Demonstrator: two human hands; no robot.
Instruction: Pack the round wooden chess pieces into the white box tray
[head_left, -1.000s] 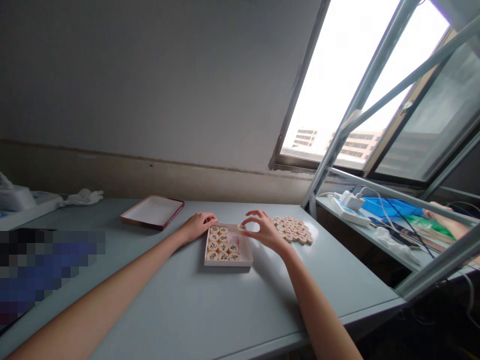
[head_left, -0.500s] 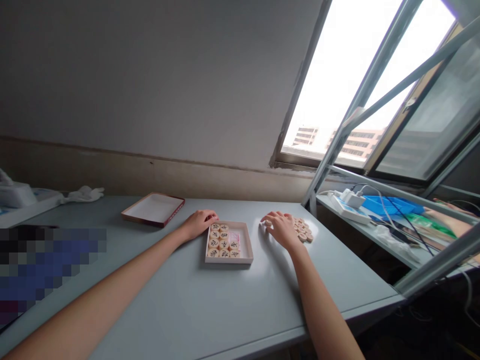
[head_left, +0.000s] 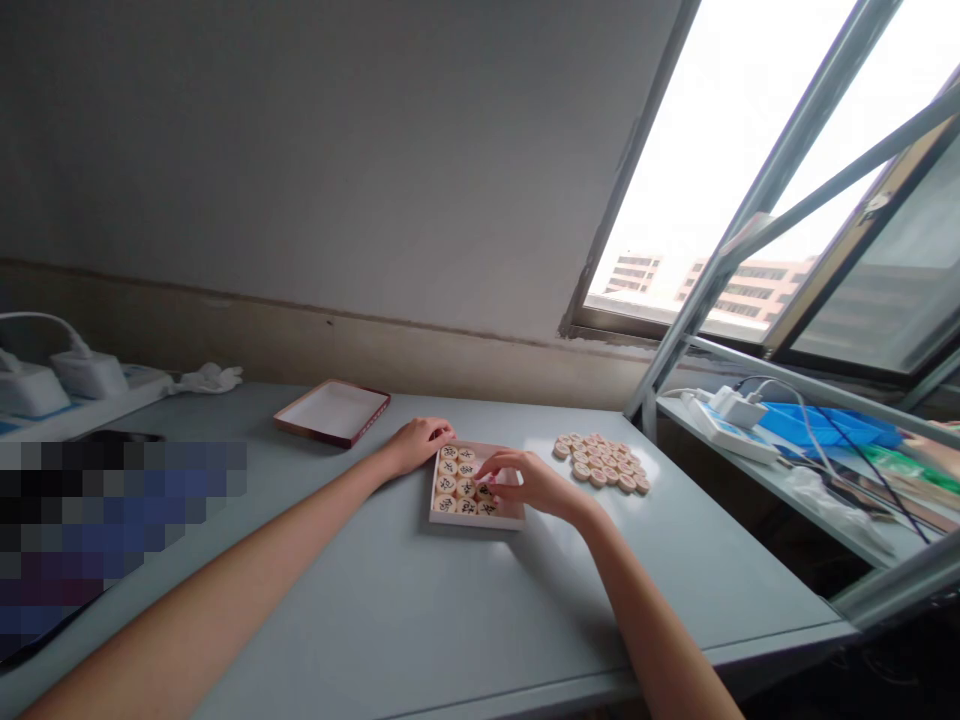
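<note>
An open-topped white box [head_left: 477,519] is set on the grey table [head_left: 360,620], directly between the two hands, its side walls running roughly away from the body; no clear long axis can be made out. Its left part is filled with round wooden pieces [head_left: 466,488] in columns, their dark characters turned up, and more pieces are seen in the near part of the next column. The box's far left corner is met by the left hand [head_left: 420,443], whose fingers are curled in beside the rim; whether the rim is gripped or merely touched cannot be told. The right hand [head_left: 536,480] is reached in over the right side of the box from the right, with thumb and fingers bent downwards and brought near each other above the third column. Whether a piece is pinched there cannot be told, as the fingertips are partly hidden. The loose cluster of pieces [head_left: 604,465] is laid flat on the table to the right of the box, slightly farther from the body, apart from its wall. The right hand is placed between box and cluster and is clearly the nearer one to that cluster; the left hand is separated from it by the box. The shallow lid [head_left: 337,410] is placed beyond the left forearm, its pale inside turned up.
</note>
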